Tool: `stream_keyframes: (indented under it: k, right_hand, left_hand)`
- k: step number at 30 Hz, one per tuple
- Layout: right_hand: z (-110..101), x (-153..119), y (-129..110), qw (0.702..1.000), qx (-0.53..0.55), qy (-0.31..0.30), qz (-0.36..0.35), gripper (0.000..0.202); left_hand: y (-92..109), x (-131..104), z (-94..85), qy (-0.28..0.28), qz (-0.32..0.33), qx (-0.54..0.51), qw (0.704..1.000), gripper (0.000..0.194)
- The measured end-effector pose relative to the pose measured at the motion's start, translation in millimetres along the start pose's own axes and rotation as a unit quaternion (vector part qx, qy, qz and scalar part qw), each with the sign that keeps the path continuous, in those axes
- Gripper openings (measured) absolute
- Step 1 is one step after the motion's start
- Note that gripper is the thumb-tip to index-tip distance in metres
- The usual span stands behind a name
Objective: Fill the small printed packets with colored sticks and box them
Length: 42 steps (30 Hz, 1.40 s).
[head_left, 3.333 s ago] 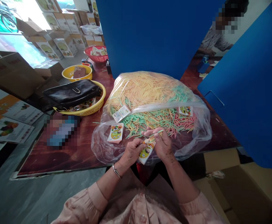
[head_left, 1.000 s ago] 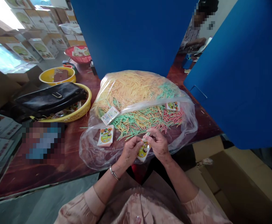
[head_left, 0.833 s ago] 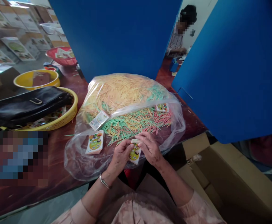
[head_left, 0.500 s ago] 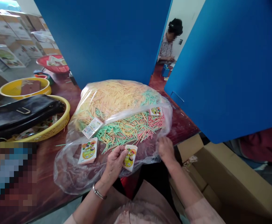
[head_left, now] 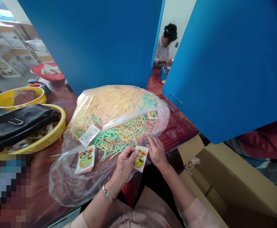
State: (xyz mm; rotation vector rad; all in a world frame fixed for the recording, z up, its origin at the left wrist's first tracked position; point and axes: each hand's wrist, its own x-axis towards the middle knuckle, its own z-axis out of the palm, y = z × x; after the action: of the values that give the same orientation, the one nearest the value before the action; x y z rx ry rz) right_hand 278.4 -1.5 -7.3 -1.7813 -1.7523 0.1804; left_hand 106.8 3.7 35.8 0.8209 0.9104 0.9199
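Observation:
A small printed packet (head_left: 140,160) is pinched between the thumb and fingers of my left hand (head_left: 125,163), near the table's front edge. Just right of that packet, my right hand (head_left: 157,152) has its fingers apart, by the lower right edge of the pile of coloured sticks (head_left: 121,136). These green, yellow and pink sticks lie in the mouth of a large clear plastic bag (head_left: 114,98). Left of them rest a stack of printed packets (head_left: 85,159) and a paler stack (head_left: 89,135). One more packet (head_left: 152,114) sits on the sticks at the right.
Yellow baskets (head_left: 62,126) stand at the left, the nearer under a black bag (head_left: 22,122). Blue panels (head_left: 93,41) rise behind. An open cardboard box (head_left: 238,177) is at the lower right. Beyond the gap, a person (head_left: 163,52) sits at the table.
My right hand has moved left, from the bag's right edge to beside the held packet, and its fingers have spread. The view has shifted slightly; my left hand still holds the packet.

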Motion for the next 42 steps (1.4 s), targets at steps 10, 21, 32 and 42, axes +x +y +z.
stream_keyframes:
  k: [10, 21, 32, 42]
  right_hand:
    - [-37.0, -32.1, -6.8, 0.910, 0.348, 0.055, 0.219, 0.039]
    - [-68.8, 40.8, 108.2, 0.982, -0.124, 0.053, 0.134, 0.032]
    - [35.8, 116.0, -90.6, 0.928, -0.225, -0.258, -0.145, 0.027]
    - [51.4, 121.0, -88.7, 0.908, -0.287, -0.282, -0.119, 0.021]
  left_hand:
    - [-13.1, 7.5, 56.4, -0.049, 0.077, 0.063, 0.994, 0.016]
    - [42.3, -26.2, -115.5, 0.227, 0.190, 0.493, 0.818, 0.014]
    - [53.6, -18.3, -156.6, 0.279, -0.047, 0.737, 0.613, 0.039]
    - [53.2, -12.2, -167.7, 0.328, -0.063, 0.630, 0.701, 0.027]
